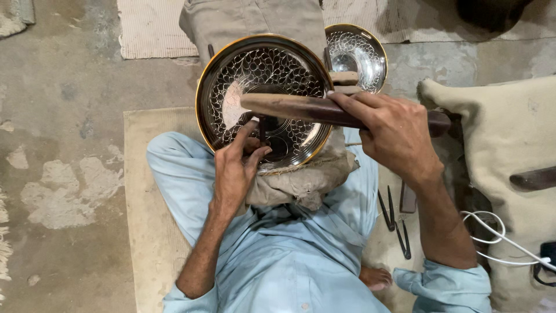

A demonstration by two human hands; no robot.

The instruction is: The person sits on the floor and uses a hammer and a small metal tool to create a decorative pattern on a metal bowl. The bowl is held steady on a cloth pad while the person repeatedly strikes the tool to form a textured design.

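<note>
The large engraved metal plate (260, 75) (gold-rimmed, cut with a leafy pattern) leans on a cloth pad (307, 179) in the person's lap. The left hand (237, 165), at the plate's lower edge, has a narrow grip pinching a thin dark chisel (262, 128) against the plate's face. The right hand (397, 136), to the plate's right, is wrapped around a wooden mallet (301, 107) lying across the plate. A smaller engraved plate (359, 55) stands just behind. Dark hand tools (397, 223) lie below-right of the plate.
</note>
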